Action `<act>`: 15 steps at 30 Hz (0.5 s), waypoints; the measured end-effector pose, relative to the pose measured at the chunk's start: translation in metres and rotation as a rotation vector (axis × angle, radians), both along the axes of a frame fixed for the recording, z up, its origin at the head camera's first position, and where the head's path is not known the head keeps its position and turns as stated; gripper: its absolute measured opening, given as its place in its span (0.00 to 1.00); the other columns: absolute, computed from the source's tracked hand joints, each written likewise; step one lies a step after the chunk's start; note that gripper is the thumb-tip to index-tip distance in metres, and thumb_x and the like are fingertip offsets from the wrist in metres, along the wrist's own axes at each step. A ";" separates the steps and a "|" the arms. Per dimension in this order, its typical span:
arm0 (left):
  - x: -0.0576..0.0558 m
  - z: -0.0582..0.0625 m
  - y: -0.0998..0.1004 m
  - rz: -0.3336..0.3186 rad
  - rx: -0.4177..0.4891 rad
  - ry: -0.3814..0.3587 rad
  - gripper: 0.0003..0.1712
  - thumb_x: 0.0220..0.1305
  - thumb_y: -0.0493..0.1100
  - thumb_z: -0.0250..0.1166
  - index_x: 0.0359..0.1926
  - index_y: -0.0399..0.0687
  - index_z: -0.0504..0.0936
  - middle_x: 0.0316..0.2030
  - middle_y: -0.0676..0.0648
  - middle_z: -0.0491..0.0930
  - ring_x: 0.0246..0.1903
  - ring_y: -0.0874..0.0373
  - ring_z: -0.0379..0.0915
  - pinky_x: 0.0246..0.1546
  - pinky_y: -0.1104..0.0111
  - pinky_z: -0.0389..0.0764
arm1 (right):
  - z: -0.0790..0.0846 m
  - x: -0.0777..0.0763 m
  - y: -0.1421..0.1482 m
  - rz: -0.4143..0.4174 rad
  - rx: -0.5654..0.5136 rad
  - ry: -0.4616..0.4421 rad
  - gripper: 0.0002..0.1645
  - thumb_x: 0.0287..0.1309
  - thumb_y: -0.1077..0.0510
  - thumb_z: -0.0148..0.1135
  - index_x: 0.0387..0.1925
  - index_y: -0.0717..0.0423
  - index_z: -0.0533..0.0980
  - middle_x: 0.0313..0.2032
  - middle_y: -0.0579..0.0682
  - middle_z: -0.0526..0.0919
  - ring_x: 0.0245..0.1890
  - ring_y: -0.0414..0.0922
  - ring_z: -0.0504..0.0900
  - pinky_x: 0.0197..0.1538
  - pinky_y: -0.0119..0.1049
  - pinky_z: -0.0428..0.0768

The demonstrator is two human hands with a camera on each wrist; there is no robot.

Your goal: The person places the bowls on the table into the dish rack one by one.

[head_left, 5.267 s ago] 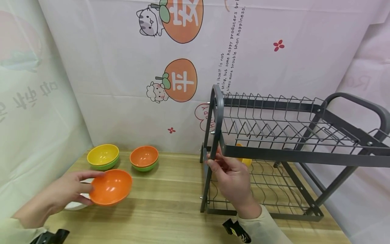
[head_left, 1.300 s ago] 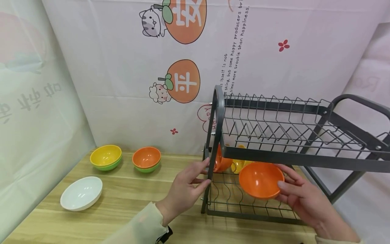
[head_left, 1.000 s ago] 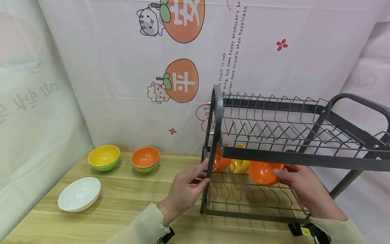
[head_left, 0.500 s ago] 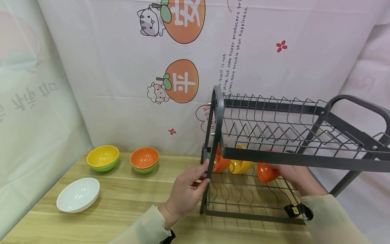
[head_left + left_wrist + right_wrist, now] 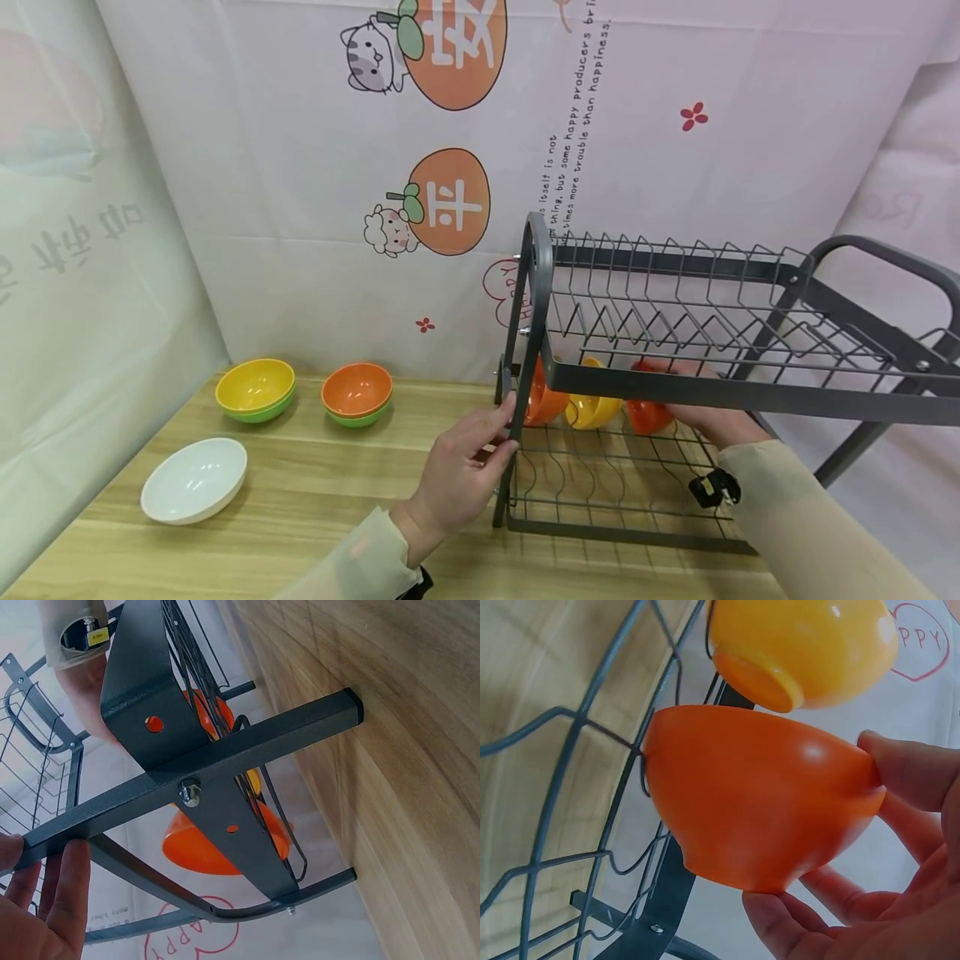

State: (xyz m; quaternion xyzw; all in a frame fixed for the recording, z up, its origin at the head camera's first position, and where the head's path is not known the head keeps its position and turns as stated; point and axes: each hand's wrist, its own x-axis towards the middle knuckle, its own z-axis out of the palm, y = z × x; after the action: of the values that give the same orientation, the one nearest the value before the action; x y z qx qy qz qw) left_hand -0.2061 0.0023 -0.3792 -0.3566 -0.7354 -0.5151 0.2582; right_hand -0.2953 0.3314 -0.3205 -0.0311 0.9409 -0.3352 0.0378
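Note:
My right hand (image 5: 708, 412) reaches under the upper shelf of a dark two-tier dish rack (image 5: 750, 399) and holds an orange bowl (image 5: 648, 417). In the right wrist view, thumb and fingers pinch that tilted bowl (image 5: 757, 791) at rim and base, with its rim side against the lower wires. Left of it, a yellow bowl (image 5: 591, 410) and another orange bowl (image 5: 546, 402) stand on edge in the lower tier. My left hand (image 5: 453, 483) grips the rack's front left post, thumb and fingers on opposite sides in the left wrist view. Part of the right hand is hidden behind the shelf.
On the wooden table (image 5: 337, 508), a yellow bowl (image 5: 255, 383) sits in a green one at the back left. Beside it an orange bowl (image 5: 357, 389) rests in another green one. A white bowl (image 5: 195, 482) stands nearer. Printed cloth (image 5: 315, 275) hangs behind.
The orange bowl passed from my left hand to my right, which carried it into the lower tier, back beside the yellow bowl. My left hand moved onto the rack's post.

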 end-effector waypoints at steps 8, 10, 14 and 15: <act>0.000 0.000 0.001 -0.008 -0.001 0.008 0.34 0.59 0.32 0.64 0.66 0.51 0.67 0.44 0.52 0.78 0.35 0.64 0.77 0.29 0.77 0.79 | -0.001 -0.001 0.000 0.063 0.001 0.019 0.39 0.55 0.29 0.52 0.54 0.55 0.74 0.34 0.54 0.80 0.29 0.50 0.73 0.29 0.37 0.73; 0.000 0.000 0.001 -0.008 0.003 0.007 0.34 0.59 0.32 0.64 0.66 0.51 0.67 0.44 0.52 0.78 0.35 0.64 0.77 0.29 0.77 0.79 | -0.001 -0.001 0.001 0.058 0.008 0.014 0.39 0.54 0.28 0.52 0.53 0.53 0.74 0.35 0.53 0.80 0.30 0.49 0.72 0.30 0.37 0.71; 0.000 0.000 0.001 -0.007 0.018 0.018 0.34 0.59 0.31 0.64 0.66 0.50 0.67 0.44 0.52 0.78 0.34 0.63 0.78 0.28 0.77 0.79 | -0.001 -0.001 0.002 0.073 0.001 0.016 0.39 0.54 0.28 0.52 0.53 0.54 0.74 0.36 0.55 0.79 0.30 0.50 0.71 0.30 0.37 0.71; 0.000 0.000 0.001 -0.006 0.021 0.025 0.34 0.59 0.31 0.64 0.66 0.49 0.67 0.44 0.52 0.78 0.34 0.63 0.78 0.28 0.77 0.79 | -0.001 -0.002 0.002 0.077 -0.002 0.016 0.39 0.54 0.28 0.53 0.52 0.54 0.74 0.36 0.55 0.79 0.30 0.50 0.71 0.30 0.37 0.71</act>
State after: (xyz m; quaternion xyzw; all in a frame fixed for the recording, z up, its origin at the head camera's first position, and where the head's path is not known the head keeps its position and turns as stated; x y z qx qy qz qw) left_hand -0.2060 0.0037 -0.3793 -0.3625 -0.7256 -0.5191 0.2695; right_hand -0.2969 0.3333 -0.3215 -0.0699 0.9389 -0.3344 0.0430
